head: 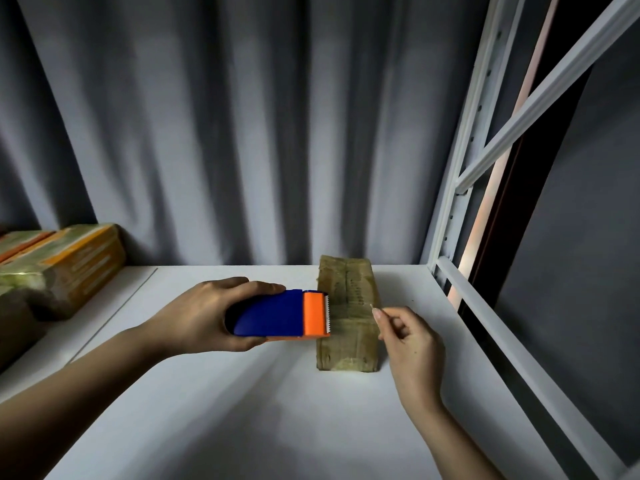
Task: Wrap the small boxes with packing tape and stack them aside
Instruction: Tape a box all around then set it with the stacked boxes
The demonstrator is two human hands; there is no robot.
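A small brown box [346, 282], wrapped in clear tape, lies lengthwise on the white shelf [214, 403]. My left hand [201, 317] grips a blue and orange tape dispenser [277, 315], whose toothed blade sits at the box's left edge. A clear strip of tape runs from the blade across the top of the box. My right hand [408, 337] is on the right side of the box, thumb and forefinger pinched on the strip's free end at the box's right edge.
Several taped boxes [69, 258] with orange print are stacked at the far left of the shelf. A grey curtain [242, 133] hangs behind. A white metal rack frame [460, 237] and rail border the shelf's right side.
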